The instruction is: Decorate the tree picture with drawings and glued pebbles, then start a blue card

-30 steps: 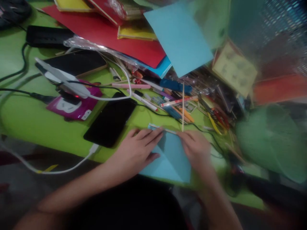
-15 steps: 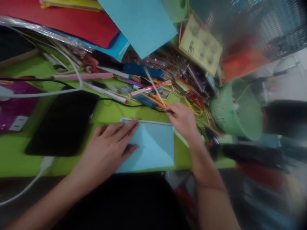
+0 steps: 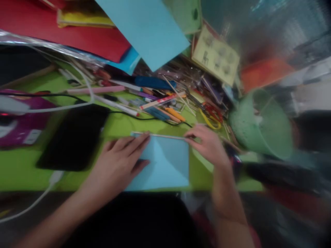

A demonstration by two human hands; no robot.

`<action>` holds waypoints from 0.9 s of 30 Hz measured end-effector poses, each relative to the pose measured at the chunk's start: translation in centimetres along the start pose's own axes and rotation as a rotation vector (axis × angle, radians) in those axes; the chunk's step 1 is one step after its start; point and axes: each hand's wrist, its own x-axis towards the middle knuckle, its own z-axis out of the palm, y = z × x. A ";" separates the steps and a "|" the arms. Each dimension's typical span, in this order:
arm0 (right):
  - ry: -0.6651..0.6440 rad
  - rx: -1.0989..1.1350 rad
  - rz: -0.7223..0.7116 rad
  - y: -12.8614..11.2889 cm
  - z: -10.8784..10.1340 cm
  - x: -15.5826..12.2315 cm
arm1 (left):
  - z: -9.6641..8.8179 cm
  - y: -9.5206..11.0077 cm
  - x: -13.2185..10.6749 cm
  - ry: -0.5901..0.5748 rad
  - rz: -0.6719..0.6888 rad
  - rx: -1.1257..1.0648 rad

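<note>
A folded light blue paper (image 3: 168,165) lies on the green table (image 3: 23,172) at its near edge. A thin wooden stick (image 3: 165,136) lies along the paper's far edge. My left hand (image 3: 119,163) rests flat on the paper's left part, fingers stretched out, fingertips at the stick's left end. My right hand (image 3: 208,144) is at the paper's far right corner, fingers curled at the stick's right end. The picture is blurred, so I cannot make out whether they pinch it.
A black phone (image 3: 73,137) with a white cable lies left of the paper. Behind it is a heap of pens, pencils, sticks and yellow-handled scissors (image 3: 210,117). A green basket (image 3: 261,124) stands at the right. Red and blue sheets (image 3: 144,27) cover the back.
The stick that my right hand held upright a second ago is no longer in it. My right hand has come back to the paper's far right corner. My left hand stays on the paper.
</note>
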 end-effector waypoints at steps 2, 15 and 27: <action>-0.022 -0.011 -0.019 0.2 0.6 -0.1 | -0.2 0.1 0.1 -0.037 -0.010 -0.005; 0.001 -0.084 -0.067 0.4 2.0 0.1 | -0.6 0.3 0.1 -0.087 -0.052 -0.048; 0.188 0.079 0.111 1.8 -0.4 -0.4 | -0.5 0.1 0.2 -0.049 -0.019 0.023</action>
